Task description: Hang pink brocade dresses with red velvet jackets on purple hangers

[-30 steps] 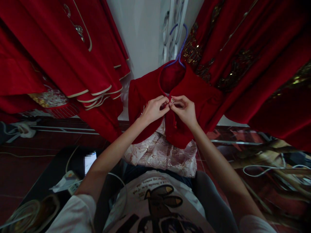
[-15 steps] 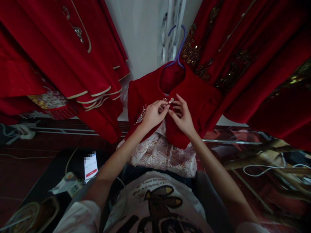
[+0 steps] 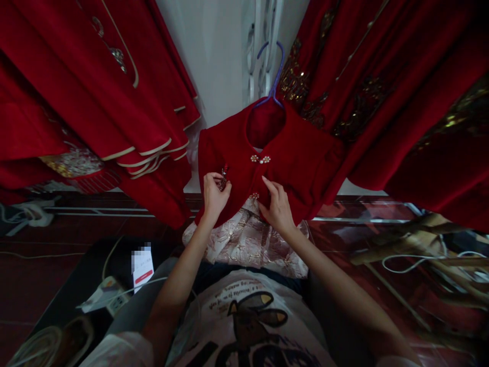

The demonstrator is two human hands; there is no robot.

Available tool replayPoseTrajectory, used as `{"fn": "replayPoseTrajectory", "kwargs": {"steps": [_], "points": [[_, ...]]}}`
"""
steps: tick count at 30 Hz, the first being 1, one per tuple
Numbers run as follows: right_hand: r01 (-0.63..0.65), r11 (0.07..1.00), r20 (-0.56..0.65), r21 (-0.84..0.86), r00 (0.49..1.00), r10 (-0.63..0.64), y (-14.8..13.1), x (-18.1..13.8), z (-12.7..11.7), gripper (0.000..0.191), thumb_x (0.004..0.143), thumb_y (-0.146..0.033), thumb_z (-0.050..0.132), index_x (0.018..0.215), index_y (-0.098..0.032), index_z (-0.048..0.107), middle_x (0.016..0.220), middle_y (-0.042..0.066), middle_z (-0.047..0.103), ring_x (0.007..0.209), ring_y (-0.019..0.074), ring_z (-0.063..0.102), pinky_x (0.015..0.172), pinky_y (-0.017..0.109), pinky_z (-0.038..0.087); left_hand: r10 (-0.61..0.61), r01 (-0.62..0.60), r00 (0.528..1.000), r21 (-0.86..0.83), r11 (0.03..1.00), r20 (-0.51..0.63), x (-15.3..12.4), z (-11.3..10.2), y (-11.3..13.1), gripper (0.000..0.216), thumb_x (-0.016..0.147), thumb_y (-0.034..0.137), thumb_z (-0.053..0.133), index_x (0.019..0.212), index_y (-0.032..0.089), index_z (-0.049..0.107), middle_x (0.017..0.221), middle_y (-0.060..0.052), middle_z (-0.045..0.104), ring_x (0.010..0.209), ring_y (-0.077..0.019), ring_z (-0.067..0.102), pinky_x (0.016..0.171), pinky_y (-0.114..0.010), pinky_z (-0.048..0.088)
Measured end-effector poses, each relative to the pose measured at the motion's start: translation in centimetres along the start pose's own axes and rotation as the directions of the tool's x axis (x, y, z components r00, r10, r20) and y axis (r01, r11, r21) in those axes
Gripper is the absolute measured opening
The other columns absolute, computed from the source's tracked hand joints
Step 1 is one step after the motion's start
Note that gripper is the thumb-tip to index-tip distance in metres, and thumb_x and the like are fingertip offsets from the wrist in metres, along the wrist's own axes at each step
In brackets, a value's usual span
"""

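A short red jacket hangs on a purple hanger in front of me, its neck fastened by a beaded flower clasp. A second beaded ornament sits lower on the front edge. My left hand is at the jacket's left side, thumb and fingers curled around the lower part of a beaded brooch. Against the lower front of the jacket lies my right hand, its fingers stretched out and apart, beside the second ornament. Pale patterned fabric spreads over my lap beneath the jacket.
Red garments with pale piping hang on the left, and red sequinned garments on the right. A lit phone and a power strip lie at the lower left. Wooden pieces and white cable are at the right.
Both hands have left the neck clasp, which now shows fastened. My left hand has moved left and down to the brooch; my right hand has moved down along the jacket front.
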State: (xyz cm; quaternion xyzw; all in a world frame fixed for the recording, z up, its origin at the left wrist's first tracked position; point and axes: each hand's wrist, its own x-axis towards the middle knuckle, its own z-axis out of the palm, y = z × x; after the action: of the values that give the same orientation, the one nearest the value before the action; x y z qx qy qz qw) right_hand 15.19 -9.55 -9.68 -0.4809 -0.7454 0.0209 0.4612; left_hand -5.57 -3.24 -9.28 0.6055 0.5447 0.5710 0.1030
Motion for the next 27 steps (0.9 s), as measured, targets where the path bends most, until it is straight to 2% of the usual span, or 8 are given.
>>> {"fn": "replayPoseTrajectory", "kwargs": {"steps": [2,4,8,10,12,16,21,27], "points": [[-0.069,0.987,-0.034,0.146,0.997,0.075,0.2,0.5,-0.1,0.063,0.086,-0.018,0.054,0.144,-0.033,0.037,0.115,0.010,0.057,0.099,0.0262,0.059,0.087,0.043,0.052,-0.024,0.026,0.999,-0.059,0.998,0.026,0.2,0.4,-0.4,0.026,0.077,0.019,0.063,0.098,0.020,0.048,0.098,-0.004,0.055,0.082,-0.0134,0.058,0.071,-0.026,0.050],[-0.154,0.952,-0.148,0.266,0.969,0.198,0.5,1.3,-0.9,0.050,0.089,-0.024,0.054,0.137,-0.033,0.044,0.105,0.007,0.060,0.089,0.0225,0.060,0.081,0.037,0.052,-0.023,0.032,0.997,-0.119,0.992,0.076,0.5,0.6,-0.7,0.023,0.081,0.020,0.059,0.101,0.021,0.049,0.102,-0.005,0.059,0.081,-0.0123,0.059,0.072,-0.026,0.050],[-0.192,0.919,-0.362,0.344,0.876,0.318,0.8,3.4,-4.3,0.028,0.089,-0.035,0.061,0.115,-0.025,0.056,0.115,0.007,0.059,0.108,0.0219,0.058,0.097,0.040,0.047,-0.022,0.044,0.991,-0.165,0.985,0.130,1.0,0.8,-1.2,0.019,0.082,0.023,0.060,0.099,0.021,0.053,0.099,-0.004,0.062,0.075,-0.0105,0.059,0.066,-0.023,0.048],[-0.202,0.898,-0.317,0.390,0.886,0.337,0.1,4.3,-6.4,0.026,0.086,-0.036,0.065,0.108,-0.025,0.056,0.110,0.005,0.061,0.099,0.0199,0.061,0.089,0.039,0.052,-0.041,0.065,0.991,-0.194,0.979,0.124,1.2,1.0,-1.5,0.022,0.079,0.024,0.063,0.098,0.020,0.052,0.096,-0.004,0.062,0.076,-0.0105,0.060,0.064,-0.021,0.048],[-0.213,0.865,-0.190,0.454,0.925,0.328,-1.3,4.7,-8.5,0.029,0.084,-0.035,0.068,0.109,-0.028,0.055,0.099,0.003,0.062,0.085,0.0171,0.063,0.076,0.034,0.056,-0.059,0.091,0.988,-0.235,0.968,0.141,1.4,1.2,-1.7,0.025,0.077,0.025,0.066,0.096,0.021,0.050,0.095,-0.002,0.061,0.075,-0.0099,0.060,0.063,-0.020,0.047],[-0.217,0.817,0.069,0.535,0.974,0.215,-4.9,4.5,-10.2,0.036,0.078,-0.034,0.074,0.108,-0.029,0.054,0.094,0.001,0.062,0.080,0.0151,0.063,0.064,0.028,0.056,-0.079,0.133,0.980,-0.299,0.945,0.185,2.0,1.6,-2.1,0.027,0.075,0.024,0.066,0.092,0.021,0.046,0.091,0.000,0.059,0.070,-0.0079,0.059,0.062,-0.019,0.047],[-0.287,0.769,0.292,0.571,0.947,0.137,-6.3,4.0,-6.3,0.031,0.075,-0.037,0.077,0.097,-0.025,0.059,0.099,0.001,0.063,0.071,0.0104,0.062,0.057,0.023,0.055,-0.060,0.123,0.978,-0.317,0.940,0.200,2.5,1.8,-2.1,0.022,0.076,0.021,0.064,0.092,0.020,0.048,0.086,0.000,0.060,0.071,-0.0086,0.059,0.064,-0.020,0.047],[-0.297,0.780,0.192,0.552,0.955,0.228,-3.5,5.4,1.8,0.034,0.072,-0.042,0.077,0.094,-0.021,0.061,0.092,0.001,0.066,0.068,0.0104,0.063,0.056,0.022,0.054,-0.058,0.096,0.990,-0.326,0.941,0.125,2.2,1.0,-1.1,0.016,0.080,0.029,0.064,0.090,0.018,0.057,0.084,-0.002,0.066,0.076,-0.0106,0.064,0.072,-0.023,0.052]]}}
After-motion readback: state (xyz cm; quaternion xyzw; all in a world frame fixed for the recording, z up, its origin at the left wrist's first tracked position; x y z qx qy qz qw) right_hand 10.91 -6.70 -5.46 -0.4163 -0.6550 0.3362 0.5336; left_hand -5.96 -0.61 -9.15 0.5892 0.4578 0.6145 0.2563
